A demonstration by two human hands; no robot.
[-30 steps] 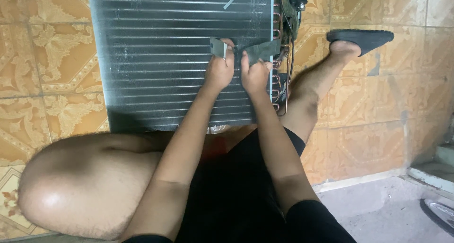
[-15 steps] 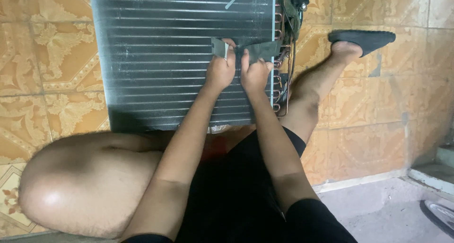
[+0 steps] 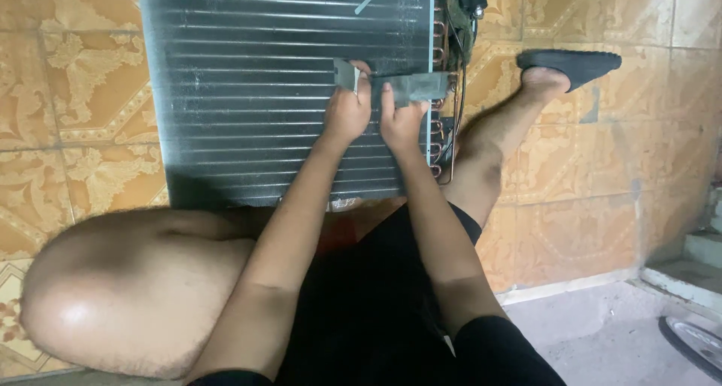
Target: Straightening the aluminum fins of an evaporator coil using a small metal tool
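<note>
Both arms reach forward, left hand (image 3: pixel 346 114) and right hand (image 3: pixel 400 120) fingers grasping a grey strip (image 3: pixel 410 87) on the finned coil (image 3: pixel 248 93).

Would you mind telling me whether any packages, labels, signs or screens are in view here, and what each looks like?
None that I can make out: only a finned metal coil panel on the tiled floor, and a grey strip that the left hand and right hand hold.
</note>
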